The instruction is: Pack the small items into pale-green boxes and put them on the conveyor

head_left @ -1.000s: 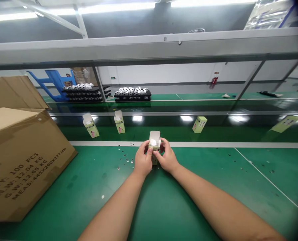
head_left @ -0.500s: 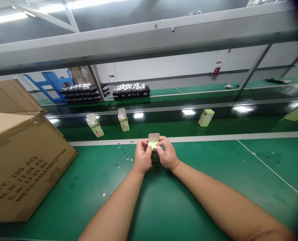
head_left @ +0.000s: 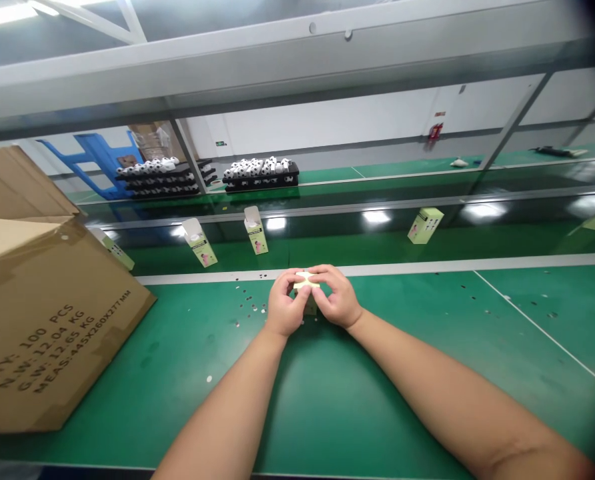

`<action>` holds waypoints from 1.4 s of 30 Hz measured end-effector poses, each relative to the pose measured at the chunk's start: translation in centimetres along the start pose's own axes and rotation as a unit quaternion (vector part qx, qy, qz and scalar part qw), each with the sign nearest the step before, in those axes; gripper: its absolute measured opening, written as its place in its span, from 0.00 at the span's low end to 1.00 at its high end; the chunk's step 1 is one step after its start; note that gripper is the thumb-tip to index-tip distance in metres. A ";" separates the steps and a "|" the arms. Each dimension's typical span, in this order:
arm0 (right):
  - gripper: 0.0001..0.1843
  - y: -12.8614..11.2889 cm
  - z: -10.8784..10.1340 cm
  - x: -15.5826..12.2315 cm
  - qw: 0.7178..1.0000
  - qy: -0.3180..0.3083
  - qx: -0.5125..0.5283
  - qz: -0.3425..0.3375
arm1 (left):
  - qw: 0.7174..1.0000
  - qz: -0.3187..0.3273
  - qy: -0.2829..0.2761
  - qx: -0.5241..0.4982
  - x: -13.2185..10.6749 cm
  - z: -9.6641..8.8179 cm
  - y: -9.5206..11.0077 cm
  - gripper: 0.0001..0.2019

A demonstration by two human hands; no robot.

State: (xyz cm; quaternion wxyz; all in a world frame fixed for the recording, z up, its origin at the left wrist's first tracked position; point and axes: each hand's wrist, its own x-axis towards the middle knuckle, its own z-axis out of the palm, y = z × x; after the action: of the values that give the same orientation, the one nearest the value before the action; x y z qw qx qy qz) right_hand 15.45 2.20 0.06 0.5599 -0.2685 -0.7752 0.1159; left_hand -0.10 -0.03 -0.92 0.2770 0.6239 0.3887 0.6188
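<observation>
A small pale-green carton stands on the green table in front of me, its top flap folded down. My left hand grips its left side, with the thumb at the front edge of the top. On the right side, my right hand holds the same carton, fingers over the flap and thumb near the left one. Most of the carton's body is hidden behind my hands.
Similar cartons with raised flaps, one and another, stand on the dark-green belt. A carton stands farther right. A large cardboard box fills the left. Small dark and white bits lie scattered on the table.
The flap that stood upright is now folded down over the carton's top, under my fingers. The cartons on the belt have shifted right, and another shows beside the large box.
</observation>
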 end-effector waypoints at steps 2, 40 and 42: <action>0.08 -0.1 0.1 0.2 1.000 -0.003 -0.012 0.013 | 1.000 -0.004 0.004 0.003 0.1 0.1 0.2 0.08; 0.34 -0.6 -0.3 -1.9 0.983 -0.145 -0.103 -0.042 | 0.980 -0.132 -0.028 -0.143 0.0 1.1 0.9 0.09; 0.31 -0.4 -0.1 -2.1 0.986 -0.132 -0.087 -0.045 | 0.977 -0.140 -0.023 -0.161 0.0 1.0 0.9 0.08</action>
State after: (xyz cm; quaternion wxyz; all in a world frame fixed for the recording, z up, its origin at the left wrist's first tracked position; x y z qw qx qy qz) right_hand 15.86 0.69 -1.39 0.4319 -0.2634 -0.8607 0.0576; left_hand 1.06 -0.38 -0.25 0.4670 0.5245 0.3608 0.6138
